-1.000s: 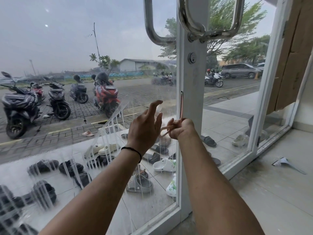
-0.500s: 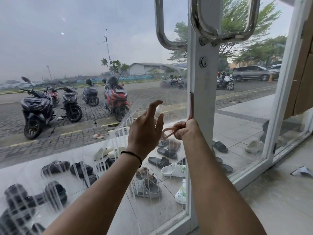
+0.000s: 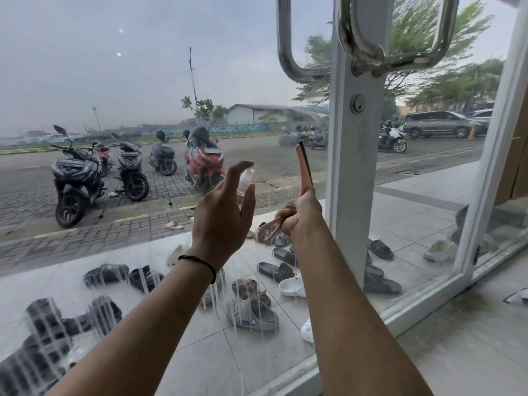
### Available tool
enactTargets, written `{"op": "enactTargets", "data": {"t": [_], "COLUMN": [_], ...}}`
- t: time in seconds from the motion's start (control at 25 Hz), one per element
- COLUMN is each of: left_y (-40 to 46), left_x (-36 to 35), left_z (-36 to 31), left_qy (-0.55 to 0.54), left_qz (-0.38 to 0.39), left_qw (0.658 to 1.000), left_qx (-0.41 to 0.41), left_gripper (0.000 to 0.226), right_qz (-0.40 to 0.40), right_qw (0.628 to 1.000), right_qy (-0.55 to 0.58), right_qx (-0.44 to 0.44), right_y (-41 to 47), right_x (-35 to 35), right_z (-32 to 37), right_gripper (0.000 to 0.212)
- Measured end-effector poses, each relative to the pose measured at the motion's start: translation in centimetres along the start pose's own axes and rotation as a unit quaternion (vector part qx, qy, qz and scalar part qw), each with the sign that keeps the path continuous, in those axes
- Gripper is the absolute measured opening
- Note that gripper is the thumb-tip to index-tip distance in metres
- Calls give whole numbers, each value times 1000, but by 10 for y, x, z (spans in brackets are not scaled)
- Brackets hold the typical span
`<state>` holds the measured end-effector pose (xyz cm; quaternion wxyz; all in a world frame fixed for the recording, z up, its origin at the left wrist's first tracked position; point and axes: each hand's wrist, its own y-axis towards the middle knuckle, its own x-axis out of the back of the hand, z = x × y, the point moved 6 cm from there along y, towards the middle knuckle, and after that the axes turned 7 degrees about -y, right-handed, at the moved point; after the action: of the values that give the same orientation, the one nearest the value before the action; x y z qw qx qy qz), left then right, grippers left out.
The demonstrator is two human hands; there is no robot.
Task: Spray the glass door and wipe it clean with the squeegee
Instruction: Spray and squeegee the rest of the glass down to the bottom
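The squeegee (image 3: 305, 170) has risen slightly on the glass door (image 3: 171, 110); right hand (image 3: 300, 215) grips its handle, left hand (image 3: 223, 215) holds a spray bottle (image 3: 246, 178), index finger raised

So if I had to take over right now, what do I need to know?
Left hand: holds a small clear spray bottle, aimed at the glass door.
Right hand: grips the orange squeegee, blade upright near the white door frame.
Done: glass is sprayed; white foam streaks run down the lower pane.
Left: wipe the streaks off with the squeegee, spraying more where needed.
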<state>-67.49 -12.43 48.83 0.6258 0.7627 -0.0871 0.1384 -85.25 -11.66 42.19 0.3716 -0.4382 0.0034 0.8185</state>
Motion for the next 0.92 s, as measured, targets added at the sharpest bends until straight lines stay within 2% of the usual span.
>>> {"op": "enactTargets", "data": {"t": [0.32, 0.56, 0.76, 0.92], "left_y": [-17, -32, -54, -83], "left_x": [34, 41, 42, 46], "left_z": [10, 15, 23, 29], "left_qy": [41, 60, 69, 60], "left_qz": [-10, -21, -5, -3], "left_qw": [999, 998, 997, 995], "left_qx": [18, 20, 37, 79], "left_gripper": [35, 35, 37, 37], "right_qz": [19, -7, -27, -36], "right_qw": [990, 971, 950, 935], "right_qy": [-124, -196, -261, -314], "right_qx": [68, 136, 168, 162], "right_y": [-32, -29, -23, -32], "right_x": [-27, -15, 1, 21], "right_z": [-56, -82, -125, -163], "right_gripper": [55, 60, 74, 65]}}
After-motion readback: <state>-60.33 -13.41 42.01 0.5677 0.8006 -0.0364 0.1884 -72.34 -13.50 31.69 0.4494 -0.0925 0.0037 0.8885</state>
